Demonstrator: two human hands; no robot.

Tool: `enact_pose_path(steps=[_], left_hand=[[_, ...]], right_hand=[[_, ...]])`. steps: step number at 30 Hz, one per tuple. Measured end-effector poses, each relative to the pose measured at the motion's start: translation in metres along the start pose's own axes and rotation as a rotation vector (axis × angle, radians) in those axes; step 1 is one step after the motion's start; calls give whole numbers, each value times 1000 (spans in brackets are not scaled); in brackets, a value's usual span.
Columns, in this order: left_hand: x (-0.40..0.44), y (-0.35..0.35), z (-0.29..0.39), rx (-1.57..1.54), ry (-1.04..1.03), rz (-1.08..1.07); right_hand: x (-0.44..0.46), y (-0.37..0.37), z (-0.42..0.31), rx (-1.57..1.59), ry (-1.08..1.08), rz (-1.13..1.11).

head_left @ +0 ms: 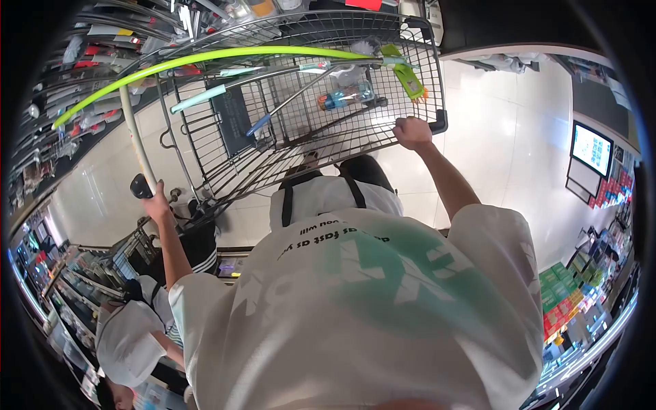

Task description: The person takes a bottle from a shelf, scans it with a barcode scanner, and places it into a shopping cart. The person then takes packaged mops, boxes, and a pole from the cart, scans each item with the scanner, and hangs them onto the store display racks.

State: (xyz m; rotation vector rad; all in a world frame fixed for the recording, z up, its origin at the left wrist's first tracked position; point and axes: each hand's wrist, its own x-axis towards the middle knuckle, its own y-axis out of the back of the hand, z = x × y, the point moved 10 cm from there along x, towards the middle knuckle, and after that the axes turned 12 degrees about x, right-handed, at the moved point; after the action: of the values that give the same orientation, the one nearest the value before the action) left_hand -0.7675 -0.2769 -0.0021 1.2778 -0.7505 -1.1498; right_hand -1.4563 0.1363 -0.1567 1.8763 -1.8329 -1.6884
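A dark wire shopping cart point(328, 143) stands across the view in front of my body. At the left, my left hand point(156, 203) is wrapped round the lower end of a pale bar point(133, 126), beside a black rounded end piece. My right hand point(414, 133) is closed on the cart's near rim, close to its right corner. A long lime-green pole point(225, 55) lies over the cart and sticks out past its left end. Below it are a pole with a light-blue grip point(198, 99), a thin blue-tipped rod point(260, 124), a clear bottle-like item point(348, 96) and a green brush-like head point(408, 80).
Shelves with hanging goods point(89, 68) run along the upper left. Another person point(133, 335) in a white top is at the lower left, near another cart point(133, 253). Pale tiled floor point(506, 130) lies right of the cart. A lit screen point(592, 148) stands farther right.
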Motion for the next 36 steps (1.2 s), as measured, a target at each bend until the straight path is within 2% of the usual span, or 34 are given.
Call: enact_pose_path(steps=[3, 7, 10, 16, 18, 22, 23, 26, 27, 31, 32, 34, 36], left_hand=[[-40, 27, 47, -6, 82, 19], [-23, 21, 33, 101, -25, 63], [-21, 14, 29, 1, -69, 82], [-32, 23, 32, 154, -9, 106], [-6, 3, 3, 97, -18, 57], [10, -9, -12, 84, 30, -30], [12, -6, -9, 93, -12, 15], [-26, 11, 25, 86, 150, -78], [-32, 14, 35, 49, 130, -102], [16, -10, -21, 29, 7, -90], [20, -9, -31, 46, 33, -96], [13, -6, -37, 84, 87, -115], [13, -4, -27, -75, 26, -138]], right_hand=[[3, 12, -11, -1, 39, 18], [6, 15, -5, 15, 12, 11], [6, 14, -2, 33, 44, 66], [-10, 13, 4, 80, 48, 125], [-13, 14, 7, 82, 31, 134], [-20, 10, 8, 96, 16, 150], [-21, 9, 7, 75, 3, 151], [-24, -2, 5, 86, -66, 92], [-27, -2, 2, 89, -42, 120], [-32, -12, -15, 63, -42, 121], [-35, -12, -20, 65, -38, 118], [-42, -12, -27, 42, -66, 115], [-40, -18, -25, 27, -110, 53]])
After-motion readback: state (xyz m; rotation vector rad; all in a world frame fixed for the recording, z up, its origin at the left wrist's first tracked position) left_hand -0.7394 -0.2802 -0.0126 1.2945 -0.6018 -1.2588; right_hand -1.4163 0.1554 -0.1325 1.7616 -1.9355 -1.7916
